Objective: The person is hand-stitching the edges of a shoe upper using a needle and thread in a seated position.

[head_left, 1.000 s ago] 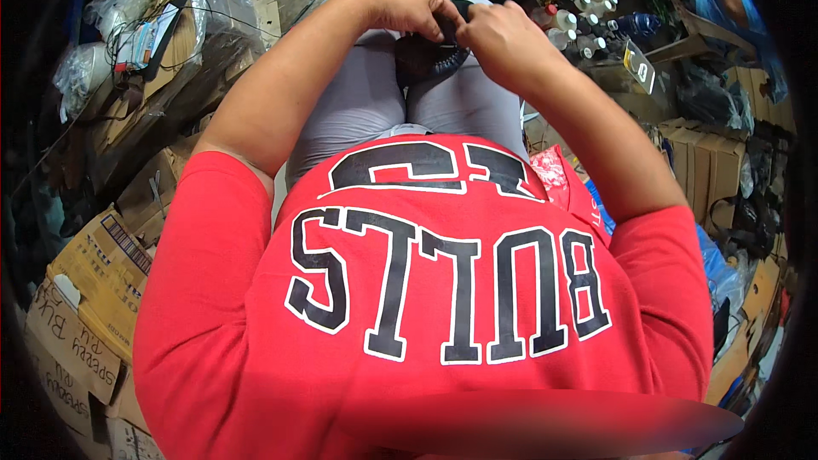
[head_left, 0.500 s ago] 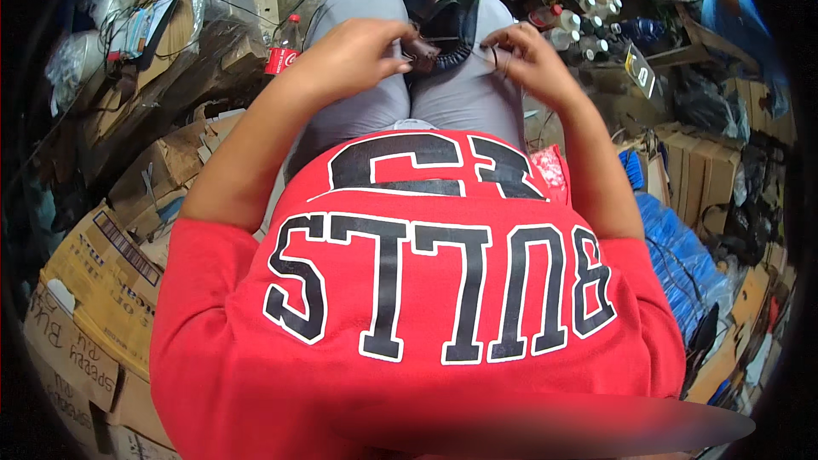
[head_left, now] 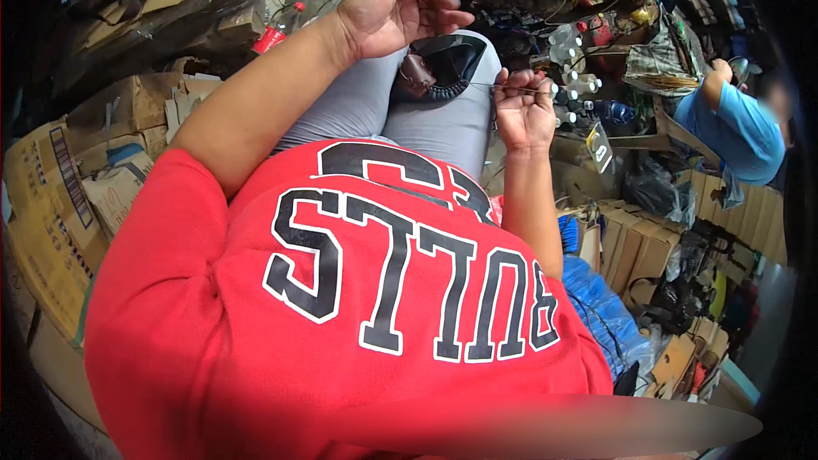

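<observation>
A dark brown and black shoe (head_left: 456, 64) rests on my grey-trousered knees, its opening and ridged black edge showing. My left hand (head_left: 383, 13) is raised beyond and to the left of the shoe, palm turned up, with a thin dark thread looped at its thumb and fingers. To the right of the shoe, my right hand (head_left: 524, 111) has its fingers curled around a thin dark thread (head_left: 498, 86), which runs from the shoe's side. The exact grip of the left fingers is partly hidden.
Several capped plastic bottles (head_left: 579, 85) stand right of my knees, and a red-labelled bottle (head_left: 271, 39) lies left. Cardboard boxes (head_left: 51, 213) crowd the left side. Blue plastic sheeting (head_left: 596, 302) lies at my right. Another person in a blue shirt (head_left: 737, 132) is at the far right.
Both hands were close to the shoe; the left has swung up and away, the right has turned palm up. The view has shifted, bringing another person in at the right.
</observation>
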Action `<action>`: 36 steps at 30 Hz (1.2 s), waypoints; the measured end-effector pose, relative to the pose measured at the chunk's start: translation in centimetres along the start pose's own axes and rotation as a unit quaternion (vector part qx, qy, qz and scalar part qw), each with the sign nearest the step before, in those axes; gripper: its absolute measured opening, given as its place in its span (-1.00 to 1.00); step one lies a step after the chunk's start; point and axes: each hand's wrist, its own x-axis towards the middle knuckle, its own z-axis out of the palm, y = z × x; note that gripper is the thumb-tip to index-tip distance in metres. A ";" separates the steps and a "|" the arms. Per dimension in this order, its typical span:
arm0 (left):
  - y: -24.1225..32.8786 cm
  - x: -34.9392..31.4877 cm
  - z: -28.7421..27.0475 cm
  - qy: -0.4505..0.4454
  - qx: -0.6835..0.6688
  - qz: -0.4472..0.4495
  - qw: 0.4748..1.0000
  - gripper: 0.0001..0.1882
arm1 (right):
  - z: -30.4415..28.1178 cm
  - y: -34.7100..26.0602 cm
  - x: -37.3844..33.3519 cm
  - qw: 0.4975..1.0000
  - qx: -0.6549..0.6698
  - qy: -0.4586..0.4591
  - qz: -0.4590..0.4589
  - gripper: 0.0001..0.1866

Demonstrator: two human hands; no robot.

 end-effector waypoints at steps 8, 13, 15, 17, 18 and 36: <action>3.0 4.7 -6.4 0.028 0.130 -0.078 0.988 -0.50 | -4.8 -3.2 -1.0 0.981 -0.136 -0.124 0.068 -0.55; 8.4 4.3 -12.8 0.099 0.549 0.175 0.812 -0.63 | -9.8 -8.6 -3.4 0.763 -0.644 -0.027 0.041 -0.69; 5.2 1.3 -9.0 0.054 0.630 0.230 0.740 -0.69 | -11.3 -11.7 -3.4 0.652 -0.758 -0.001 0.013 -0.31; 1.5 -2.2 -6.3 -0.065 0.737 0.276 0.613 -0.76 | -3.6 -7.8 -2.0 0.715 -0.695 -0.052 -0.051 -0.31; -0.4 -2.9 -5.1 -0.162 0.764 0.263 0.566 -0.72 | 0.6 -5.8 -1.2 0.644 -0.753 -0.091 -0.096 -0.32; -1.9 0.1 -0.5 -0.197 0.917 0.037 0.344 -0.21 | 2.7 0.3 0.6 0.661 -0.743 -0.090 -0.046 -0.75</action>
